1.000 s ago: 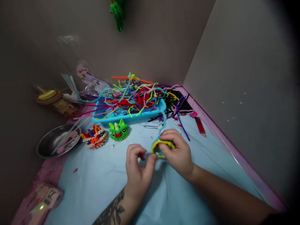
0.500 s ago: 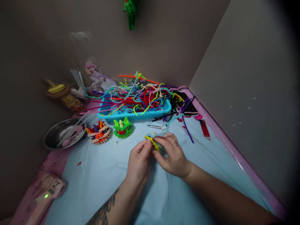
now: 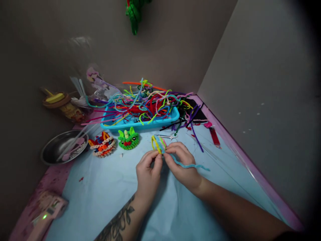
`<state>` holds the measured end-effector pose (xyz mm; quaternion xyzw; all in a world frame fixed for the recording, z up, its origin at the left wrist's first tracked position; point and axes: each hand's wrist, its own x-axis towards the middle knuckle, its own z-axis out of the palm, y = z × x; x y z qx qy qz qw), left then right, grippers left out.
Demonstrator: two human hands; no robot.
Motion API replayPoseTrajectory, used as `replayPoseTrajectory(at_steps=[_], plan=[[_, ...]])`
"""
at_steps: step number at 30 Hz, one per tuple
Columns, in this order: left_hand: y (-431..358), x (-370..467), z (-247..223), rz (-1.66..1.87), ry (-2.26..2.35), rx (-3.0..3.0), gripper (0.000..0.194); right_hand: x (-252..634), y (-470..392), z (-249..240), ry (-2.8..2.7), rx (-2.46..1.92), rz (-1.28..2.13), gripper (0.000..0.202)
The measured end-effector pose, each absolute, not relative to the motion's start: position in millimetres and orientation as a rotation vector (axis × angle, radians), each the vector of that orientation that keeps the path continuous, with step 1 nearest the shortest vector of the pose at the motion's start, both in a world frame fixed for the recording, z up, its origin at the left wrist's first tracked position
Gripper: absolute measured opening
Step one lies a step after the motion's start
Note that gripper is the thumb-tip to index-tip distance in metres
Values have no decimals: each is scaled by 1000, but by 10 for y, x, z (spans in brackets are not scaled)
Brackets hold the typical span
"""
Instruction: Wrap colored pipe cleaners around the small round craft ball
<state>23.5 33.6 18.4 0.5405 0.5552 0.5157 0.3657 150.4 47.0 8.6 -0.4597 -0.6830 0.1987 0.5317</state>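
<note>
Left hand [image 3: 148, 169] and right hand [image 3: 184, 164] both pinch the ring [image 3: 158, 144] of fuzzy wire, held above the table [image 3: 107, 201]. The loose blue tail [image 3: 192, 165] trails over the right hand and could snag, tugging the loops askew.

I can make out two hands from here, the left hand [image 3: 148, 169] and the right hand [image 3: 184, 164], with one multicoloured piece [image 3: 156, 144] pinched between their fingertips. Just beyond the fingers is one pair of scissors [image 3: 172, 136]. Off to the fingers' left sit two little creature heads, one green head [image 3: 128, 139] and one orange-and-cream head [image 3: 103, 146], then one metal bowl [image 3: 52, 147] farther out. Past the fingertips there's one blue tray [image 3: 140, 127], its fuzzy stems [image 3: 152, 103] too tangled to count. Well right of the fingers, one red flat object [image 3: 214, 136]
</note>
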Motion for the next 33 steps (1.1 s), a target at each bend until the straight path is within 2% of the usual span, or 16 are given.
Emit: replayPoseTrajectory(at_steps=[7,17,27,33], plan=[[318,278,97,1340,1459,1482,11,1497,460,137,-1557,-1120,481,16],[363,322,74,1281,1386,1108,18,1495,476,57,-1523,-1151,567,15],[386,345,54,1299,1181,818,22,1491,476,57,-1664,-1041,377,13],[395,397,113,1322,946,457,23,1524,509,68,-1746,-899,97,19]])
